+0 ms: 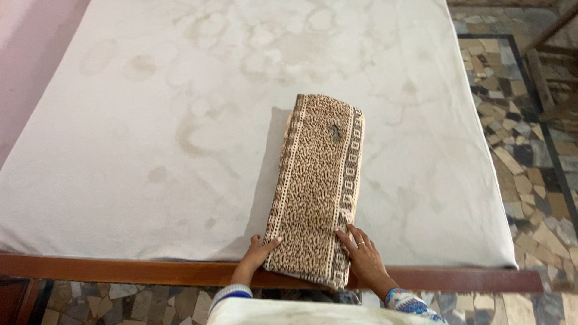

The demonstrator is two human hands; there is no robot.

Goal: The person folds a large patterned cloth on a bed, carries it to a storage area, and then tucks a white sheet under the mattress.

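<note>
Looked like a home bedroom: a large bare mattress [180,138], off-white and blotched with pale brown stains, filled most of the view and sat on a wooden bed frame [120,269] with a dark reddish rail along the near edge. The floor [530,180] was a mosaic of broken stone chips in brown, grey and cream with a dark border line. A pinkish wall [27,54] ran along the left side. Wooden furniture legs [542,78] stood at upper right

Folded leopard-print towel [318,186] on stained mattress [150,150], left hand [256,256], right hand [361,259] touching it
</note>
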